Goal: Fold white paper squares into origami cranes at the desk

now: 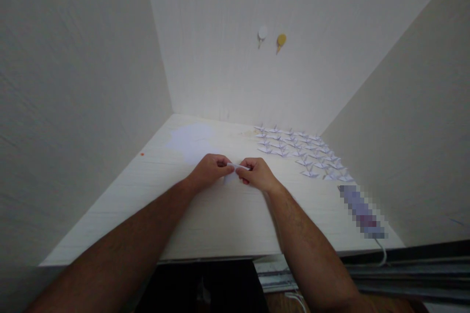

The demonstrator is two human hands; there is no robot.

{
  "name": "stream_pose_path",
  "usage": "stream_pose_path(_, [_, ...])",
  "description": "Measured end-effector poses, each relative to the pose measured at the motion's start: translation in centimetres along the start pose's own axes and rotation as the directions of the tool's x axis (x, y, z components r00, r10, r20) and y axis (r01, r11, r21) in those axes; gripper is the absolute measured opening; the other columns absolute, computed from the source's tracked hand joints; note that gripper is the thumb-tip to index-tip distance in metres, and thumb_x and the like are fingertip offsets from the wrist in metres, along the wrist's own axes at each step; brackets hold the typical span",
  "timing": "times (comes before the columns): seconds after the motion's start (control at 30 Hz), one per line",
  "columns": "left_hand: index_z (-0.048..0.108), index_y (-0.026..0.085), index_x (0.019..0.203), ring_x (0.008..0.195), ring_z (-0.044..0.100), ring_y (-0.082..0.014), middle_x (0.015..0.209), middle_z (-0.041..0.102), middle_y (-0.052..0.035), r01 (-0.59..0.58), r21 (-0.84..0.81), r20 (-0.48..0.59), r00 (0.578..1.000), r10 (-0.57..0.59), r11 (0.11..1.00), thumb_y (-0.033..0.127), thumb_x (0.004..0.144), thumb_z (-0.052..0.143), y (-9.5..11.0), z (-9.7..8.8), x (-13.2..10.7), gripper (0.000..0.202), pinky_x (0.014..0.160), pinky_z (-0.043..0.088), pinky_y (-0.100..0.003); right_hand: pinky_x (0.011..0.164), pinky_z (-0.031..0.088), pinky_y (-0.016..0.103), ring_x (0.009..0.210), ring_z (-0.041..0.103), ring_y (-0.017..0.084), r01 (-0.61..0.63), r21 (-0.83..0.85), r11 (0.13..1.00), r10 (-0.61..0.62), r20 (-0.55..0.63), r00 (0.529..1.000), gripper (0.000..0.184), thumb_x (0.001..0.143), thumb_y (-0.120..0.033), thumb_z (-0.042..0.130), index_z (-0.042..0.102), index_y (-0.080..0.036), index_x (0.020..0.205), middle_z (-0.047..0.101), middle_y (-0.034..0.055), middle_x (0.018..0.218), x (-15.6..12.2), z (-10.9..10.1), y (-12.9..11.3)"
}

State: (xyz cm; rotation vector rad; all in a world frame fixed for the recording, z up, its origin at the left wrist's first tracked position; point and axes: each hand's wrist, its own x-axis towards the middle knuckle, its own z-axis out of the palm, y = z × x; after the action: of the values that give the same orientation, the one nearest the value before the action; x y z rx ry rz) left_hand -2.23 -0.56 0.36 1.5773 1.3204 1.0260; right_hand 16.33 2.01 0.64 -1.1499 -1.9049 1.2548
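Observation:
My left hand (210,170) and my right hand (257,174) meet over the middle of a pale wooden table (220,225). Both are closed in a pinch on a small folded piece of white paper (235,168) held between them, just above the tabletop. Most of the paper is hidden by my fingers. To the right and further back, several small folded paper cranes (301,152) lie in rows on the table.
A stack of loose white paper sheets (193,141) lies at the back left of the table. A blurred oblong object (362,211) with a white cable sits near the right front edge. Walls close the table in on three sides; two hooks (271,41) hang on the back wall.

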Motion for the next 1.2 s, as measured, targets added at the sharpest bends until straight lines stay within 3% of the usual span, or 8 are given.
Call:
stream_pose_path(0.33, [0.063, 0.015, 0.065, 0.045, 0.041, -0.0072, 0.050, 0.050, 0.0054, 0.050, -0.057, 0.023, 0.999, -0.049, 0.997, 0.036, 0.066, 0.068, -0.4, -0.4, 0.1, 0.022, 0.045, 0.028, -0.020, 0.039, 0.028, 0.017, 0.039, 0.039, 0.005, 0.038, -0.011, 0.999, -0.038, 0.004, 0.999, 0.028, 0.074, -0.039, 0.065, 0.063, -0.014, 0.060, 0.052, -0.0034, 0.046, -0.1, -0.5, 0.1])
stream_pose_path(0.53, [0.061, 0.014, 0.064, 0.046, 0.040, -0.0068, 0.051, 0.050, 0.0050, 0.060, -0.068, 0.011, 0.998, -0.060, 0.996, 0.036, 0.064, 0.068, -0.3, -0.7, 0.1, 0.023, 0.045, 0.029, -0.020, 0.038, 0.031, 0.019, 0.039, 0.045, 0.006, -0.029, 0.005, 1.000, 0.029, 0.071, 0.997, 0.035, 0.075, -0.047, 0.065, 0.066, -0.013, 0.065, 0.057, -0.0007, 0.049, 0.1, -0.7, 0.8])
stream_pose_path(0.73, [0.061, 0.014, 0.062, 0.045, 0.042, -0.0071, 0.051, 0.052, 0.0047, 0.058, -0.042, 0.055, 0.997, -0.056, 0.997, 0.033, 0.063, 0.067, -0.3, -0.9, 0.0, 0.021, 0.045, 0.029, -0.020, 0.043, 0.037, 0.020, 0.044, 0.051, 0.007, -0.055, 0.039, 0.998, 0.045, 0.214, 0.976, 0.032, 0.075, -0.043, 0.065, 0.070, -0.012, 0.073, 0.062, 0.0014, 0.055, 0.2, -1.3, 1.2])
stream_pose_path(1.2, [0.063, 0.014, 0.064, 0.047, 0.044, -0.0078, 0.053, 0.054, 0.0038, 0.067, 0.011, 0.107, 0.992, -0.068, 0.998, 0.033, 0.064, 0.067, -0.1, -0.6, 0.0, 0.020, 0.046, 0.031, -0.021, 0.049, 0.036, 0.020, 0.050, 0.050, 0.008, 0.032, -0.028, 0.999, -0.025, 0.234, 0.972, 0.030, 0.078, -0.039, 0.061, 0.067, -0.012, 0.067, 0.061, 0.0015, 0.057, -0.3, -1.2, 0.2])
